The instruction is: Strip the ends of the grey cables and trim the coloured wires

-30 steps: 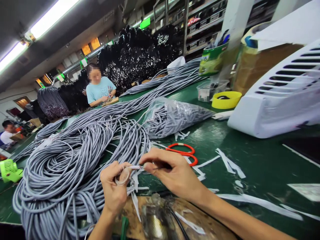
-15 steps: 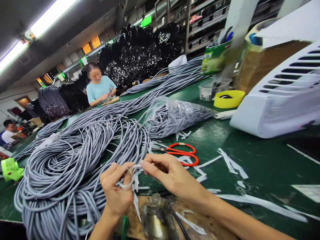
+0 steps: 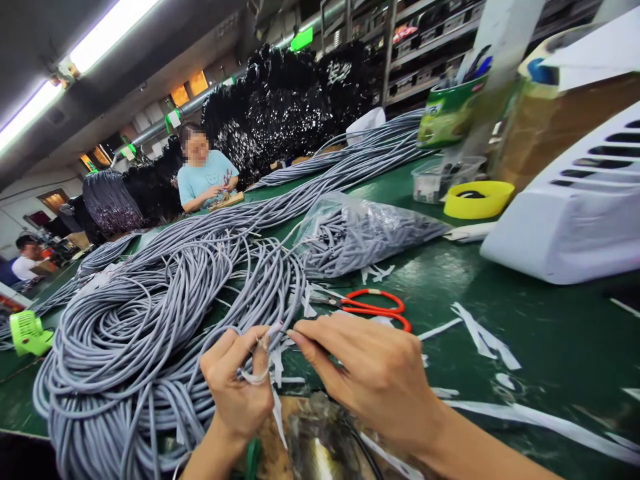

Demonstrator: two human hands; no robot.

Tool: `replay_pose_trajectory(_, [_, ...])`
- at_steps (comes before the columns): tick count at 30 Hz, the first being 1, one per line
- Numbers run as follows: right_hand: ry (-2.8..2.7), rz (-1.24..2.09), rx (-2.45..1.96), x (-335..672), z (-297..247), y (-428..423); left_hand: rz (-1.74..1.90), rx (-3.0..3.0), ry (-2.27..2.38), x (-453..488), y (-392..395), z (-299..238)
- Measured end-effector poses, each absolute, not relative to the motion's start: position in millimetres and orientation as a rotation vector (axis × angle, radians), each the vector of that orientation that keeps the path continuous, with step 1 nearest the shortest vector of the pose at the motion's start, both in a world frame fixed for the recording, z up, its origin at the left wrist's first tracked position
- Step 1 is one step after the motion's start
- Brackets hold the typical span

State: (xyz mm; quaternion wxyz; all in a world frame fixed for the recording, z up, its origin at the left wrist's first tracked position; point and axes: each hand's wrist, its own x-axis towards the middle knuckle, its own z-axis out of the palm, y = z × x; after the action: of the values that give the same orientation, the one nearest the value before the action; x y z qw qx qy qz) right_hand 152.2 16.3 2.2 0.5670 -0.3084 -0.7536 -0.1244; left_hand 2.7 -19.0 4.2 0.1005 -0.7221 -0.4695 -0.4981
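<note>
Between the thumb and finger of my left hand (image 3: 237,383) is the end of a grey cable (image 3: 275,327), pointing up and right. A white strip loops round my left fingers, and a tail of white strip (image 3: 279,417) hangs below. My right hand (image 3: 375,363) is closed in a pinch at the cable's tip, on what looks like a thin dark wire coming out of it. Behind my right hand lie scissors (image 3: 373,308) with red handles. A large coil of grey cable (image 3: 125,333) fills the table to the left of my hands.
A clear bag of short grey tube pieces (image 3: 365,237) lies beyond the scissors. White strips (image 3: 485,340) are scattered rightward. A yellow ring (image 3: 477,200), green can (image 3: 450,117) and white slotted housing (image 3: 560,227) stand right. A co-worker (image 3: 207,173) sits across the table.
My right fingers have shifted slightly right, off the cable's tip, and the hand has turned so its back shows more. The cable end now shows. The view has swung a little left.
</note>
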Motion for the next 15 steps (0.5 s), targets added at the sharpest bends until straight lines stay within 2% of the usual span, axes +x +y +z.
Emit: replay_pose_trajectory(15, [-1.717, -0.391, -0.728, 151.2, 0.4, 13.4, -1.244, -1.932, -1.188, 2.4, -17.6, 1.4])
